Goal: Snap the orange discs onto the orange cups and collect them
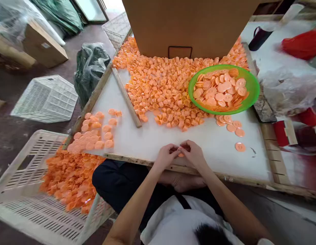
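My left hand and my right hand meet at the near edge of the white board, fingers pinched together on a small orange plastic piece held between them. Ahead lies a big heap of orange caps. A green bowl at the right holds flat orange discs. A few loose discs lie on the board below the bowl. A cluster of assembled orange pieces sits at the board's left corner.
A white slatted crate at lower left holds more orange pieces. A wooden stick lies slantwise on the board. A large cardboard box stands behind the heap. An upturned crate and a dark plastic bag are on the floor.
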`<action>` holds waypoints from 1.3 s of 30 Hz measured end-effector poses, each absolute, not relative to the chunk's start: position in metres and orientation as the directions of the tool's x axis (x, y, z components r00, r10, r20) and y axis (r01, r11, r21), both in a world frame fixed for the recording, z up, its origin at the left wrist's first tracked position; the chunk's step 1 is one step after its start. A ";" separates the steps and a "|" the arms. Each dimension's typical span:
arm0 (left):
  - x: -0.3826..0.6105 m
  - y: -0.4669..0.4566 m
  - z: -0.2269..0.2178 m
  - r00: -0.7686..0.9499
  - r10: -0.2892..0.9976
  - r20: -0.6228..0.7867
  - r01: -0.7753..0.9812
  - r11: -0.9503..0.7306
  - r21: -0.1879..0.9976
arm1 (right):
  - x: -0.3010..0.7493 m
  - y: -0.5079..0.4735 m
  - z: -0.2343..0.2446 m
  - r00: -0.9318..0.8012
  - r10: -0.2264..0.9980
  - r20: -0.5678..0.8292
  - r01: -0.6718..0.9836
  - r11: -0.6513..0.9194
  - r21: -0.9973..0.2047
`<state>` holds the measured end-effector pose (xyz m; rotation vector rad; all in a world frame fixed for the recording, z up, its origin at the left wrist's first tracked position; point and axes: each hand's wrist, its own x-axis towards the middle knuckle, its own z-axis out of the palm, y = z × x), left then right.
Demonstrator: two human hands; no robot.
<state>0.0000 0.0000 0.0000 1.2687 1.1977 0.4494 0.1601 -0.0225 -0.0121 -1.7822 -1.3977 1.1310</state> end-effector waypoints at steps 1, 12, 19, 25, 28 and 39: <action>0.000 0.000 0.000 0.383 0.817 -0.432 0.326 0.318 0.890 | 0.160 -0.022 -0.012 0.077 0.964 -0.254 0.470 -0.260 -0.843; 0.000 0.009 -0.005 0.416 0.762 -0.497 0.325 0.386 0.863 | 0.163 -0.018 -0.012 0.026 0.927 -0.375 0.401 -0.353 -0.845; -0.004 0.009 -0.002 0.450 0.753 -0.481 0.357 0.342 0.869 | 0.164 -0.021 -0.009 0.009 0.925 -0.379 0.389 -0.353 -0.851; -0.003 0.009 0.001 0.426 0.771 -0.473 0.398 0.309 0.863 | 0.164 -0.024 -0.012 -0.002 0.938 -0.346 0.409 -0.315 -0.857; -0.002 0.009 -0.001 0.420 0.769 -0.481 0.395 0.322 0.861 | 0.163 -0.024 -0.012 -0.002 0.937 -0.349 0.424 -0.316 -0.849; 0.001 0.012 -0.013 0.390 0.766 -0.511 0.333 0.400 0.854 | 0.168 -0.021 -0.012 -0.092 0.933 -0.347 0.403 -0.284 -0.870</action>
